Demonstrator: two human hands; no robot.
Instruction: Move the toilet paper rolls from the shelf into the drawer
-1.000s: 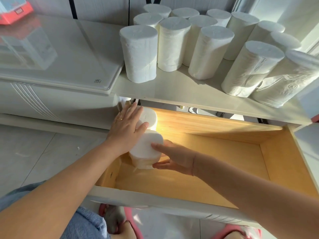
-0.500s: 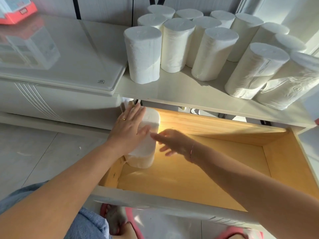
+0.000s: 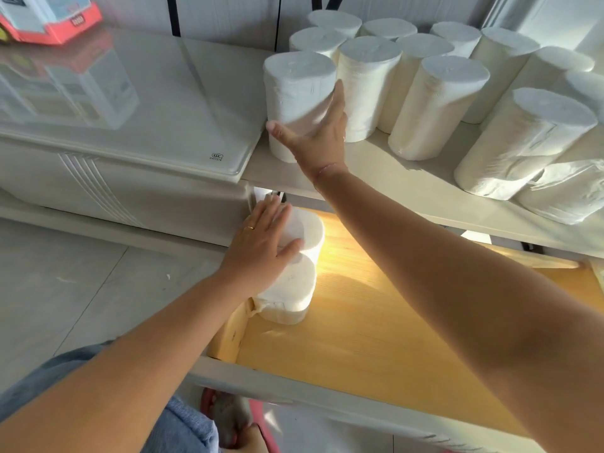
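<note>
2 white toilet paper rolls point(image 3: 295, 273) stand upright in the wooden drawer point(image 3: 376, 338) at its left end, mid-frame; many more rolls point(image 3: 434, 103) stand crowded on the shelf point(image 3: 392, 181), upper right.

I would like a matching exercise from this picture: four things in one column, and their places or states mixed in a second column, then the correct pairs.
Things
1. left hand
2. right hand
3. orange box
4. drawer

Places or states
A. pulled open
B. on the glossy cabinet top
C. flat on the rolls in the drawer
D. at the nearest roll on the shelf

Pairs: 1-C, 2-D, 3-B, 4-A
</note>
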